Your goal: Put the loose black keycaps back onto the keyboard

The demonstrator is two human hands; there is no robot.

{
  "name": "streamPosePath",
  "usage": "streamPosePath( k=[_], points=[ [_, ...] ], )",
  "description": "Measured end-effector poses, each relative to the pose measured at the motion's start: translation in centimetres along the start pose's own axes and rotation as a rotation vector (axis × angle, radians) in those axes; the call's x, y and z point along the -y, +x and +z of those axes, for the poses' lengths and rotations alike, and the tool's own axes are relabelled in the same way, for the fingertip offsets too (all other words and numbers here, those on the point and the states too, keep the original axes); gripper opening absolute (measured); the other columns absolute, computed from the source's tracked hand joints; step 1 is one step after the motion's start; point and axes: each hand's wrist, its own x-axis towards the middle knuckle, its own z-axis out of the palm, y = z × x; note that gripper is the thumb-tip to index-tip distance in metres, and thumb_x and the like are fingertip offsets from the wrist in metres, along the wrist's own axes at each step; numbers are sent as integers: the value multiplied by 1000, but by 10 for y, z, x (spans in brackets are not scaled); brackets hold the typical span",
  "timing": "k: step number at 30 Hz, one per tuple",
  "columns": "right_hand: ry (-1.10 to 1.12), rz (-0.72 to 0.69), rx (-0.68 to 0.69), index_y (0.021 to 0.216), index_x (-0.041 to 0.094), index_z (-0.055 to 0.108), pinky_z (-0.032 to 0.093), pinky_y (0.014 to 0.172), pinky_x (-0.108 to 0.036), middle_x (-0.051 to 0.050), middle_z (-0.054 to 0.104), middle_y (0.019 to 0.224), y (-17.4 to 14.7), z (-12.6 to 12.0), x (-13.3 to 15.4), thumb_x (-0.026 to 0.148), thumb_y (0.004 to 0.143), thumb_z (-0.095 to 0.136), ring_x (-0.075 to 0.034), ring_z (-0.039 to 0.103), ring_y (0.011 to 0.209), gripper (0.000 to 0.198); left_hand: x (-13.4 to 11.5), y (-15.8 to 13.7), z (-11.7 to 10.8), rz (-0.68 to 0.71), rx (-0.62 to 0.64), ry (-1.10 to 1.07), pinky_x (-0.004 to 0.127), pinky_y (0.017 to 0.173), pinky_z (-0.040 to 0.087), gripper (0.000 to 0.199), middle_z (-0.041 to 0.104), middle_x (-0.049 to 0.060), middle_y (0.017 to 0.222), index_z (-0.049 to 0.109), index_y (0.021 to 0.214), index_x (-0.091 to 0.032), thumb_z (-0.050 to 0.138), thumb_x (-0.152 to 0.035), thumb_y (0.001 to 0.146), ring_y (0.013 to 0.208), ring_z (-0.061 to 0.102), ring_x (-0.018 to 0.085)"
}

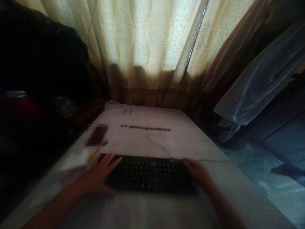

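In lower middle of frame, can see keyboard [152, 176] lying flat on desk [202, 143], w/ left hand [101, 171] at its left end and right hand [196, 170] at its right end. With left fingers spread and loose, not clenched. About right fingers, cannot tell if grasping or not, bec. of blur. Prob. placed at both ends for making keyboard straight and steady. Above, near centre of frame, can see small dark pieces [145, 128] set in one row, prob. for good order. Left of centre, can see yellow stick [95, 152] near left hand.
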Motion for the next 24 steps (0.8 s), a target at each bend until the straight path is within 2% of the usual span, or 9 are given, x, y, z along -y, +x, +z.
streamPosePath(
  k=[3, 8, 14, 18, 21, 24],
  points=[
    [-8, 25, -5, 102, 20, 76, 53, 87, -43, -10, 76, 103, 2, 6, -8, 43, 81, 51, -29, 70, 98, 41, -2, -4, -1, -17, 36, -18, 62, 114, 3, 113, 13, 13, 162, 20, 154, -32, 78, -56, 60, 147, 10, 37],
    [60, 74, -39, 99, 21, 77, 54, 84, -42, -10, 77, 97, 9, 11, -15, 50, 77, 51, -30, 71, 94, 44, -7, 1, 2, -15, -38, -50, 62, 114, 2, 111, 15, 16, 162, 20, 154, -29, 77, -55, 62, 148, 11, 36],
    [125, 126, -42, 78, 22, 78, 56, 79, -42, -7, 78, 84, 32, -4, -16, 47, 70, 55, -30, 73, 84, 35, -17, 27, -4, -13, -51, -55, 65, 112, 3, 112, 18, 20, 160, 25, 153, -26, 79, -56, 59, 146, 12, 40],
    [76, 139, -82, 76, 22, 77, 55, 81, -45, -9, 77, 82, 43, -15, -15, 47, 67, 54, -32, 72, 85, 35, -35, 42, -11, -46, -32, -36, 64, 112, 3, 117, 18, 22, 159, 26, 153, -24, 83, -56, 55, 146, 11, 40],
    [25, 117, -180, 90, 16, 78, 53, 87, -48, -16, 75, 99, 43, -19, 1, 51, 69, 49, -34, 70, 93, 50, -45, 47, -13, -45, -25, -45, 64, 113, 3, 119, 17, 23, 159, 26, 153, -24, 83, -59, 54, 146, 11, 41],
    [45, -20, -258, 101, 16, 76, 52, 89, -48, -17, 71, 114, 40, -14, 36, 54, 73, 46, -33, 67, 102, 56, -41, 49, -15, -7, -35, -103, 67, 112, 6, 118, 20, 24, 158, 28, 152, -23, 82, -61, 54, 145, 15, 44]
  ],
)
